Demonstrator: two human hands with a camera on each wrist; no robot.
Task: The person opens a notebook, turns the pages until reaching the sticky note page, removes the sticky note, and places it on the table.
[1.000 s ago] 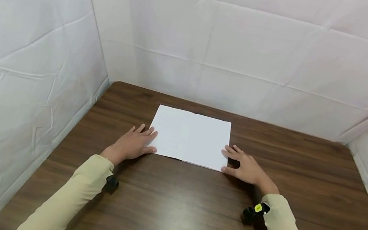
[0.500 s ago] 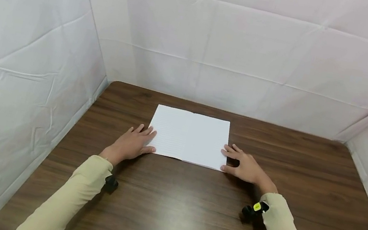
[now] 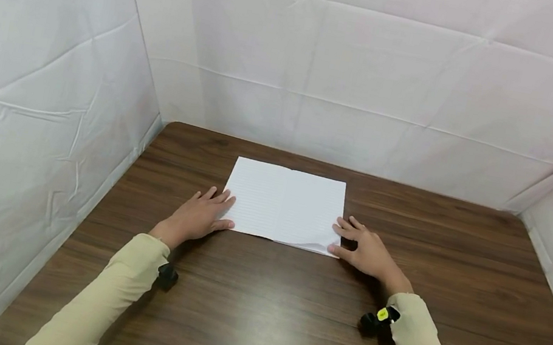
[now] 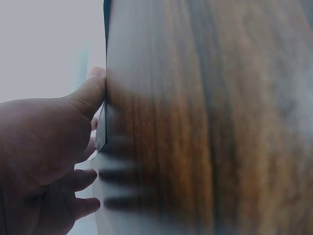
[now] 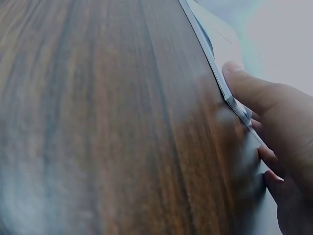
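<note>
Head view: paper sheet [image 3: 284,203] lies flat at table [image 3: 283,322] centre, toward 12 o'clock. Left hand [image 3: 199,217], fingers spread, rests at its 9 o'clock edge. Right hand [image 3: 367,251] at 3 o'clock.
Left wrist view: thumb against the edge.
Right wrist view: thumb lifting the near corner; fold barely begun.

A flat white sheet of lined paper [image 3: 284,205] is laid on the brown wooden table [image 3: 283,322], toward the back. The left hand [image 3: 197,217] is placed at its left edge, the right hand [image 3: 368,251] at its right edge.
</note>
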